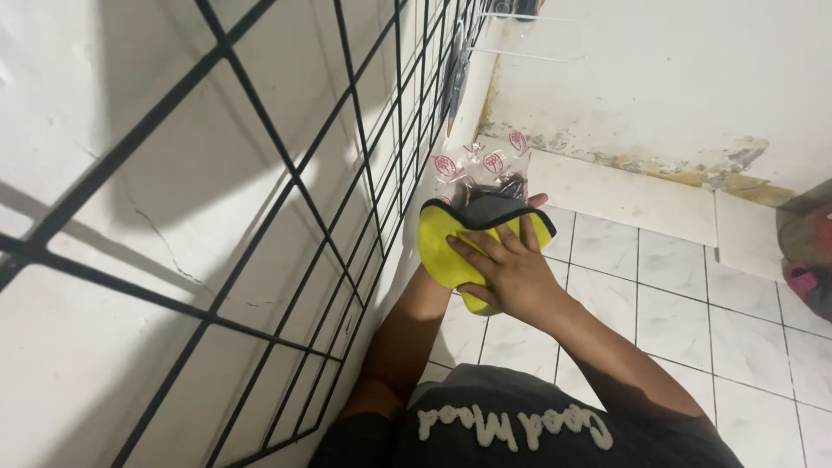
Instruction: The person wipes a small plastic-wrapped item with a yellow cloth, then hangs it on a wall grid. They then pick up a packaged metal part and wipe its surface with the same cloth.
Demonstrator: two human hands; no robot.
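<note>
Together, two hands grip things: right hand [511,273] flat on one yellow cloth [446,247], left hidden under one clear bag [482,165].

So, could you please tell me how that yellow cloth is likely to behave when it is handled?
The yellow cloth is probably floppy: it drapes over the left hand under it and folds over at its grey, dark-edged top. It looks plush, so likely light and grippy. The right hand lies flat on it, so it should give under pressure.
</note>
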